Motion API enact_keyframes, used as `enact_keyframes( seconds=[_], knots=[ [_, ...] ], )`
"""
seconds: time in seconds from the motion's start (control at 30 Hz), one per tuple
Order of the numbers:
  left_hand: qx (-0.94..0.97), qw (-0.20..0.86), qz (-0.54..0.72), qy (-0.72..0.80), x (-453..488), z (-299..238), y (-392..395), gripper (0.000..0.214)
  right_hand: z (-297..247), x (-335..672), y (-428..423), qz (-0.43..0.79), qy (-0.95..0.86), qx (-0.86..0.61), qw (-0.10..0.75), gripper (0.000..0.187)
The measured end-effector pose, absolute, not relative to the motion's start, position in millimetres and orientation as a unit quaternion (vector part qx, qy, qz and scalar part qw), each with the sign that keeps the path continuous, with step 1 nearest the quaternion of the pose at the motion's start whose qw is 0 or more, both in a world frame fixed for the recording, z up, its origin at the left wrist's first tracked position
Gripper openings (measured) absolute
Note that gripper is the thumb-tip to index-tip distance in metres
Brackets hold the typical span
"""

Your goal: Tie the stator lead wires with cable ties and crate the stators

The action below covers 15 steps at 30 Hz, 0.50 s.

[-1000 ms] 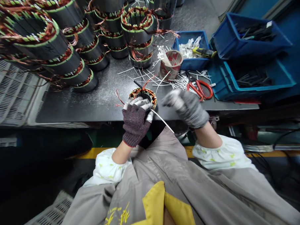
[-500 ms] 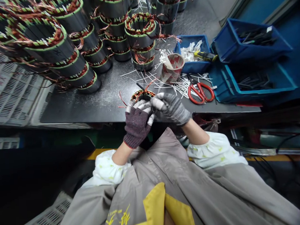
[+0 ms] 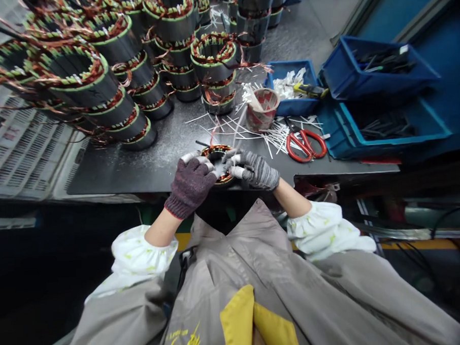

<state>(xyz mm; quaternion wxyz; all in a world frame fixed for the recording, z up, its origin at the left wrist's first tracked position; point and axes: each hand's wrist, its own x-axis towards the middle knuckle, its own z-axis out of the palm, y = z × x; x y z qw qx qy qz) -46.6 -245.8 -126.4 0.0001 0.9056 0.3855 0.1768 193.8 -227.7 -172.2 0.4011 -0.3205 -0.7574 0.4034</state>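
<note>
A small stator point(image 3: 217, 153) with copper windings stands at the near edge of the dark workbench point(image 3: 138, 161). My left hand point(image 3: 190, 184), in a dark purple glove with open fingertips, is curled over its left rim. My right hand point(image 3: 253, 170), in a grey glove, is closed on its right rim, fingertips pinched at the windings. A thin white strip point(image 3: 235, 126) rises from the stator between my hands. Copper wire ends point(image 3: 213, 135) stick up behind it.
Stacks of wound stators point(image 3: 96, 81) crowd the bench's left and back. A paper cup of white strips point(image 3: 263, 107), loose strips point(image 3: 277, 135), red-handled scissors point(image 3: 307, 143) and blue bins point(image 3: 380, 120) lie to the right. White slatted crates point(image 3: 19, 146) sit at left.
My right hand came in from the right and closed on the stator's right rim. The long white strip that hung toward my lap now points up from the stator. My left hand shifted slightly left.
</note>
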Motion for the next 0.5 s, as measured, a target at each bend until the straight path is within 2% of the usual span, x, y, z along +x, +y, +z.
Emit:
enact_keyframes(
  seconds=[0.1, 0.17, 0.23, 0.33, 0.43, 0.5],
  knots=[
    [0.925, 0.014, 0.216, 0.312, -60, -124, -253, 0.029, -167, 210, -217, 0.457, -0.756, -0.27, 0.384, 0.027],
    [0.928, 0.03, 0.236, 0.288, -67, -128, -255, 0.032, -166, 223, -213, 0.447, -0.743, -0.277, 0.414, 0.033],
    [0.923, 0.026, 0.243, 0.298, -67, -135, -256, 0.03, -166, 237, -208, 0.363, -0.719, -0.348, 0.481, 0.033],
    [0.902, -0.028, 0.238, 0.36, -52, -149, -264, 0.028, -160, 254, -187, 0.21, -0.661, -0.465, 0.551, 0.024],
    [0.866, -0.103, 0.258, 0.415, -27, -157, -278, 0.025, -146, 257, -155, 0.134, -0.644, -0.527, 0.538, 0.011],
    [0.85, -0.125, 0.285, 0.425, -15, -157, -284, 0.023, -137, 253, -133, 0.1, -0.652, -0.56, 0.5, 0.012]
  ],
)
